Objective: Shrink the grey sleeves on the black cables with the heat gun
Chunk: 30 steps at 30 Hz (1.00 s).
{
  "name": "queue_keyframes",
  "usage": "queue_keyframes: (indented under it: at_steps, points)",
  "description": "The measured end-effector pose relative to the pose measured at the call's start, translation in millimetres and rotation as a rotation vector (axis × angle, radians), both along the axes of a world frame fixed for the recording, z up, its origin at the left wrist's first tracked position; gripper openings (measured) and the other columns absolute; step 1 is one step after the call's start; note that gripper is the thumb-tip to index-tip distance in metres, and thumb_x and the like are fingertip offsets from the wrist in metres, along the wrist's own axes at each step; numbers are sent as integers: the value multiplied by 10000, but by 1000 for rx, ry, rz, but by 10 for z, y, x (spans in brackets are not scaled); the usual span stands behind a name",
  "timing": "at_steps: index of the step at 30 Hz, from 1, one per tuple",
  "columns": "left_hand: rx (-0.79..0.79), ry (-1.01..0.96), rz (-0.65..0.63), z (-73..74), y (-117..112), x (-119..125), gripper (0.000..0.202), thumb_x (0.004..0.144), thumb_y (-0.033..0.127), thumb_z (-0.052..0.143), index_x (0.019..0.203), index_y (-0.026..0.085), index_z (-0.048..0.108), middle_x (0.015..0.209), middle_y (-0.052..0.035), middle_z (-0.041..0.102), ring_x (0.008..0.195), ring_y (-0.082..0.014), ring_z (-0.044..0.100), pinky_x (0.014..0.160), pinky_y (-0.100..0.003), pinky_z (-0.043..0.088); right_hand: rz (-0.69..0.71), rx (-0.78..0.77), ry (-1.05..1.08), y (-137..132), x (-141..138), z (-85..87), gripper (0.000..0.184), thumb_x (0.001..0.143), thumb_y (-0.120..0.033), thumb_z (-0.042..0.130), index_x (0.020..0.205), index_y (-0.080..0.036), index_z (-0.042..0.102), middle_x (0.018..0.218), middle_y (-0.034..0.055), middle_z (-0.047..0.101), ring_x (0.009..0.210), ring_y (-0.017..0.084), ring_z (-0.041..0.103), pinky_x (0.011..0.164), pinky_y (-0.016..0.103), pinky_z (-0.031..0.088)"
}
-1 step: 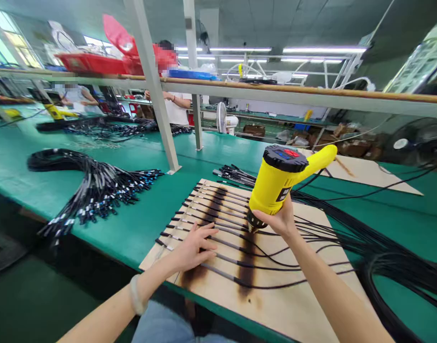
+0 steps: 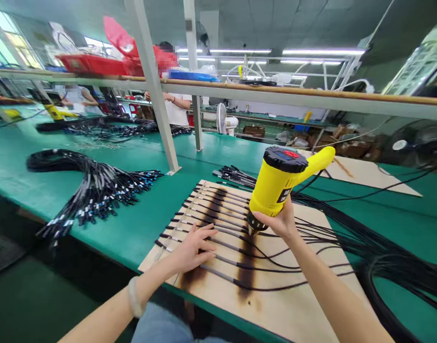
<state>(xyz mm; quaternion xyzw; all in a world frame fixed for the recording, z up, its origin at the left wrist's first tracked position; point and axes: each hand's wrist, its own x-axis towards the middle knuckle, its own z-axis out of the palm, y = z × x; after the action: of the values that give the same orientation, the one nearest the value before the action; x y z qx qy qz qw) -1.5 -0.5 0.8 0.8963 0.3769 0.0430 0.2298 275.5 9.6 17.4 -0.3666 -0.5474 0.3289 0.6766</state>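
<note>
My right hand (image 2: 277,221) grips a yellow heat gun (image 2: 270,190) by its body near the black nozzle end. The nozzle points down at a row of black cables (image 2: 223,245) laid side by side on a pale wooden board (image 2: 282,309). Grey sleeves cover part of each cable, and two dark scorched bands cross the board beneath them. My left hand (image 2: 195,250) lies over the cables left of the nozzle, fingers spread and palm down. Its fingers hide parts of a few cables.
A thick bundle of cables (image 2: 89,186) lies on the green table (image 2: 161,205) at left. More long black cables (image 2: 386,247) run off to the right. A second board (image 2: 375,176) lies behind. Metal posts (image 2: 159,90) hold a shelf above. Two people work in the background.
</note>
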Motion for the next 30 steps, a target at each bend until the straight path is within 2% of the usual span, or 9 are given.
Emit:
queue_keyframes:
  at_steps: [3, 9, 13, 15, 19, 22, 25, 27, 30]
  points:
    - [14, -9, 1, 6, -4, -28, 181, 848, 280, 572, 944, 263, 725, 1383, -75, 480, 1330, -321, 351, 1089, -637, 74, 60, -29, -33, -30, 25, -61, 772, 544, -246, 820, 1178, -305, 383, 1052, 24, 628, 896, 243, 652, 828, 493, 540]
    - [67, -49, -30, -2, 22, -23, 182, 832, 234, 569, 925, 268, 723, 1366, -70, 500, 1324, -311, 367, 1092, -633, 96, -123, 43, -116, 192, 44, 54, 727, 548, -283, 816, 1146, -256, 402, 1094, 48, 576, 984, 243, 606, 876, 431, 507]
    - [105, -78, -22, 23, 5, -58, 181, 840, 228, 561, 935, 260, 711, 1353, -72, 512, 1312, -312, 387, 1086, -633, 155, -41, -42, -114, 176, 44, -3, 735, 566, -316, 807, 1164, -287, 380, 1092, 32, 586, 954, 250, 615, 859, 484, 512]
    - [152, -103, -35, 38, -1, -58, 188, 847, 227, 555, 969, 252, 696, 1332, -78, 531, 1292, -299, 418, 1085, -617, 203, -62, -58, -152, 152, 51, -28, 740, 553, -329, 812, 1154, -299, 381, 1091, 23, 581, 961, 255, 609, 864, 496, 506]
    - [481, -179, -31, 170, 26, 51, 316, 877, 166, 481, 1174, 185, 586, 1358, -117, 500, 1297, -243, 417, 1112, -522, 257, -144, -68, -270, 176, 61, 121, 678, 584, -360, 789, 1121, -247, 392, 1079, 51, 559, 980, 253, 596, 865, 436, 499]
    - [872, -133, -27, 409, 74, 185, 445, 888, 109, 418, 1333, 107, 435, 1438, -144, 394, 1390, -242, 242, 1137, -482, 222, -116, -153, -407, 200, -7, 310, 652, 547, -370, 806, 1051, -218, 421, 982, 55, 602, 885, 249, 625, 793, 416, 522]
    - [1159, 43, -105, 703, 129, 298, 459, 911, 134, 404, 1363, 211, 416, 1489, -45, 328, 1421, -225, 134, 1152, -491, 156, 86, -256, -418, 214, -227, 416, 616, 527, -356, 806, 1015, -233, 452, 930, 32, 649, 796, 224, 644, 711, 404, 542]
    - [1283, 144, -163, 863, 183, 339, 462, 919, 143, 394, 1345, 318, 427, 1500, 31, 299, 1422, -198, 126, 1142, -474, 190, 294, -301, -336, 228, -454, 438, 452, 643, -418, 705, 1006, -247, 497, 942, 15, 669, 776, 207, 656, 675, 419, 546]
    - [1395, 215, -246, 981, 304, 323, 425, 919, 131, 377, 1286, 312, 490, 1390, 5, 452, 1370, -210, 261, 1118, -471, 222, 466, -334, -305, 248, -764, 470, 358, 716, -458, 628, 990, -236, 565, 925, 34, 687, 795, 218, 670, 691, 426, 553]
